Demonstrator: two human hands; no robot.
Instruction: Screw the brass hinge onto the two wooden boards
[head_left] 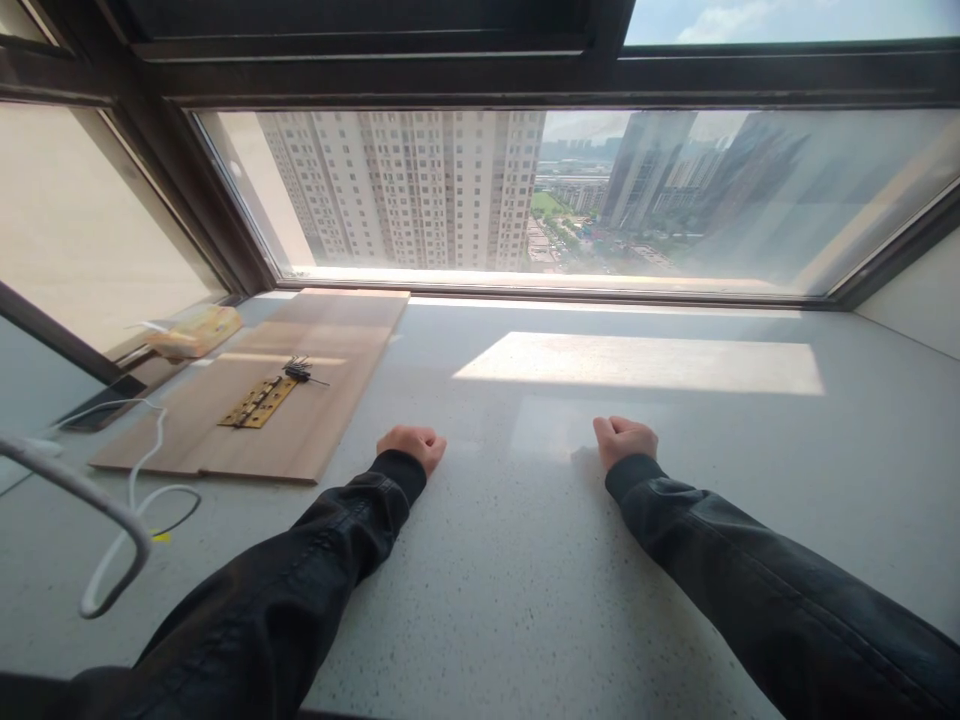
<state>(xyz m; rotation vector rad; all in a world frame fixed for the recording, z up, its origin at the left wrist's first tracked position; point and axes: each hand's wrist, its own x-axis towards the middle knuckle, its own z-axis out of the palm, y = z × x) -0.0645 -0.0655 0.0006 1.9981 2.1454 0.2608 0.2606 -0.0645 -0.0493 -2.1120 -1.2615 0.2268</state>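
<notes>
My left hand (415,446) rests on the speckled white countertop (495,560), curled into a fist with nothing showing in it. Farther right, my right hand (625,440) is also a fist on the same surface, and no object sticks out of it. Left of my left hand lies a light wooden board (352,370). On the board is a brass hinge (259,403) with dark holes along its leaves. Touching its upper end is a small dark bundle of thin metal pieces that looks like a hex key set (298,371).
A soft plastic packet (195,332) sits beyond the board at the far left. A white cable (161,430) loops along the left side, with a thicker grey-white curved tube (112,510) close to me. A dark-framed window (525,290) borders the countertop's far edge.
</notes>
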